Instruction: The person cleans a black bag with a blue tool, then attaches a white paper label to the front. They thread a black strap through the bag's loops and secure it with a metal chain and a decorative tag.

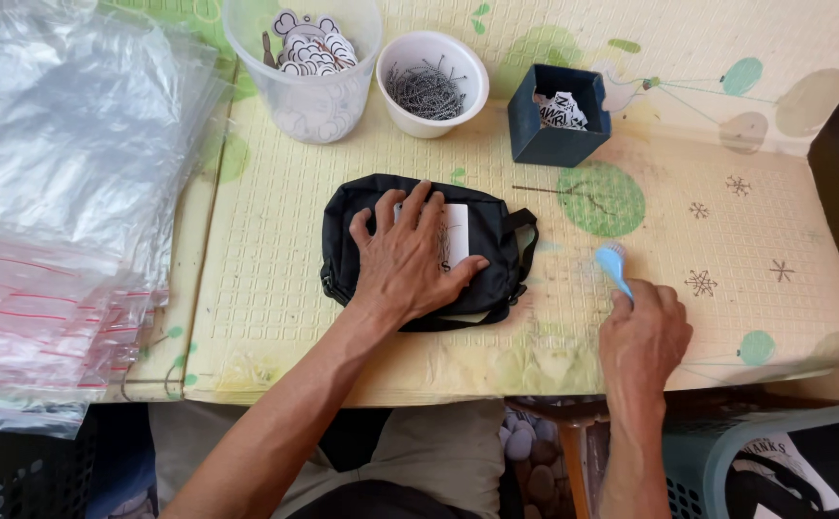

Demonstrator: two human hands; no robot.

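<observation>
- Plastic bags [49,192]: stacked at left edge of tabletop [275,288].
- Left hand [405,255]: flat, fingers spread, grip released, pressing white card [456,231] onto black pouch [419,245] at centre.
- Right hand [642,336]: grip clenched around blue brush [614,264], right of pouch, bristles on tabletop.

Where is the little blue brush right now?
The blue brush is in the right hand, held over the mat just right of the black bag.

The left hand [408,258] covers much of the white card [453,234] on the black pouch [419,252]. The blue tool's [614,266] handle vanishes inside the right hand [643,336]. The plastic bags [54,192] and teal basket [727,452] run off frame.
</observation>
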